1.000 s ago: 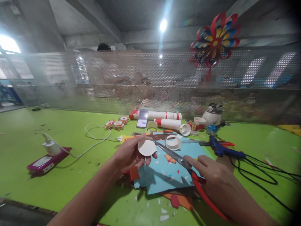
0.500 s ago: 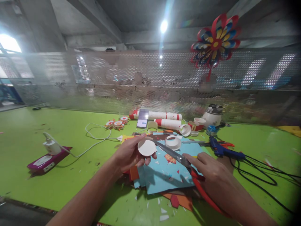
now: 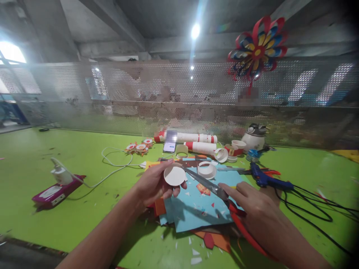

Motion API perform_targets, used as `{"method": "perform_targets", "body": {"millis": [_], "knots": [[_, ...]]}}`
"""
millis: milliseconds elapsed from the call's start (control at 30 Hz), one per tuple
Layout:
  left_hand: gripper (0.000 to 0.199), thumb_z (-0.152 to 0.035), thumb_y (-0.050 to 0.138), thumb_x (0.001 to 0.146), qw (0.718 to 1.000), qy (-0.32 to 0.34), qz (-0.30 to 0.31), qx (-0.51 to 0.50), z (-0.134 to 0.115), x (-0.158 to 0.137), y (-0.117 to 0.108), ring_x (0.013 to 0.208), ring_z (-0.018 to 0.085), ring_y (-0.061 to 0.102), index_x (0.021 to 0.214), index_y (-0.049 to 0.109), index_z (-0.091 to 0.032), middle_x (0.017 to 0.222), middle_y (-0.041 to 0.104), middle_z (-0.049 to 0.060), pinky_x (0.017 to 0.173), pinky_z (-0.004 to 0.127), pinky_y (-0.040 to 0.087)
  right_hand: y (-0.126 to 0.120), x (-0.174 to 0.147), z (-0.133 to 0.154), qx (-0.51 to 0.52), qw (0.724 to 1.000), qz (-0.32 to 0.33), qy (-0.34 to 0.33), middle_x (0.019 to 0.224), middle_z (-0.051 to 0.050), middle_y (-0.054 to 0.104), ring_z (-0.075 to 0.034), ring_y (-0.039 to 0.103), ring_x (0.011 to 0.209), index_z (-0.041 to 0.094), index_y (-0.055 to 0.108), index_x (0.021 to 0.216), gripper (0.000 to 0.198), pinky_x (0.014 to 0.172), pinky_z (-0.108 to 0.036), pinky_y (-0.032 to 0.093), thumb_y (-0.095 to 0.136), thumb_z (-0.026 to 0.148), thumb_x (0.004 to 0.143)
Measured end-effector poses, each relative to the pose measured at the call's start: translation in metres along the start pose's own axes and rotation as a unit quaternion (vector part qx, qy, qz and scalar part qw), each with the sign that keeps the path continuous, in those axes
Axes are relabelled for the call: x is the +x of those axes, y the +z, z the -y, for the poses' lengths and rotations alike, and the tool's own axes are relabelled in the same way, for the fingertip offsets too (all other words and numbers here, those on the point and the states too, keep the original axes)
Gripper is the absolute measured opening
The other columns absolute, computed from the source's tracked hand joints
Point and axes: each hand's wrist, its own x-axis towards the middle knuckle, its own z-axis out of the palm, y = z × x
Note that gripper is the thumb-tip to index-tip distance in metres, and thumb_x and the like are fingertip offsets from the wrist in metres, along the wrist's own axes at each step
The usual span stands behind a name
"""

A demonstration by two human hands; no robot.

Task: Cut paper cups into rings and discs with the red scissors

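Note:
In my left hand [image 3: 154, 182] I hold a round white paper cup bottom [image 3: 174, 176] by its edge, fingers curled under it. My right hand [image 3: 254, 203] grips the red handles of a pair of scissors [image 3: 209, 183]; its index finger lies along the pivot. The blades point left, and their tip meets the right edge of the cup bottom. Just behind the blades a white cut paper ring [image 3: 206, 170] rests on light blue paper sheets [image 3: 193, 211], which are strewn with small scraps.
Behind lie stacked paper cups [image 3: 200, 147], a phone [image 3: 169, 142] and a bottle [image 3: 254, 138]. At right is a blue glue gun [image 3: 269, 181] with black cables. A purple power strip [image 3: 58, 190] with a charger stands at left. Small flower-like pieces [image 3: 140, 147] sit farther back.
Almost nothing differs. The scissors and both hands keep nearly the same position, with only a very slight shift of the cup bottom.

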Motion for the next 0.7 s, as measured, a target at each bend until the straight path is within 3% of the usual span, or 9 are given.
{"method": "perform_targets", "body": {"millis": [500,700], "knots": [[0.034,-0.040,0.038,0.093,1.000,0.007,-0.002,0.014,0.0020,0.0002,-0.0014,0.043,0.014,0.059,0.093,0.055,-0.011,0.066,0.068,0.014,0.029,0.016,0.027,-0.0027,-0.0018,0.0021,-0.036,0.999,0.025,0.006,0.073,-0.007,0.057,-0.020,0.055,0.059,0.014,0.062,0.116,0.039,0.054,-0.031,0.043,0.048,0.006,0.080],[0.032,-0.041,0.042,0.091,1.000,0.006,-0.012,0.015,0.0023,0.0001,-0.0014,0.042,0.013,0.057,0.092,0.055,-0.012,0.064,0.067,0.013,0.031,0.017,0.027,-0.0047,-0.0013,0.0051,0.014,0.997,0.063,0.035,0.073,-0.005,0.060,-0.021,0.059,0.061,0.017,0.061,0.117,0.040,0.055,-0.031,0.043,0.052,0.008,0.080]]}}
